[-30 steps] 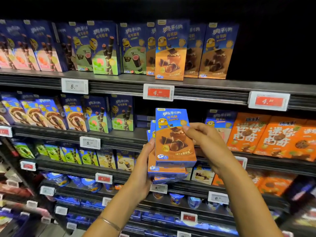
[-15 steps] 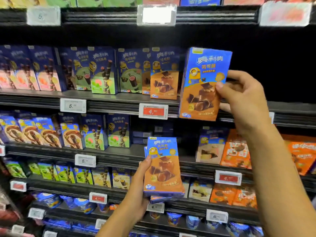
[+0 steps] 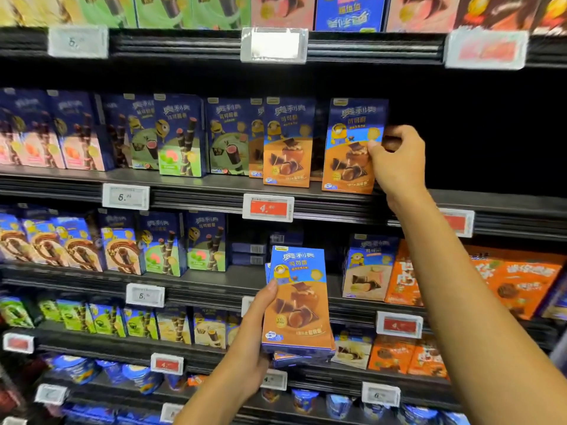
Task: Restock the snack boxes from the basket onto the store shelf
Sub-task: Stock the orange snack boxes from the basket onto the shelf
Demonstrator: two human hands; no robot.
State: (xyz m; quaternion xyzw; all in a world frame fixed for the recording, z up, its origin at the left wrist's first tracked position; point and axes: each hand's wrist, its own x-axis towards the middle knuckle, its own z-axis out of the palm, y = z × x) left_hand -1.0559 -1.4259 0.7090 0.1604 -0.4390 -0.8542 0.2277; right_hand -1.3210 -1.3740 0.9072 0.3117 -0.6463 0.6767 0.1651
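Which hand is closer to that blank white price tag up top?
Right. The right hand grips a box below and right of the white price tag; the left hand holds boxes much lower.

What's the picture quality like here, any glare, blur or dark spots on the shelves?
In the head view, glare whitens the top-middle price tag; blur smears the top-right tag; black shadow fills the bay beside the orange box pinched by the right hand; in the same view, the box stack held by the left hand is sharp.

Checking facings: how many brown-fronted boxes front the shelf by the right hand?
2: the left box stands free; the right box is pinched by the right hand. Others behind are partly hidden.
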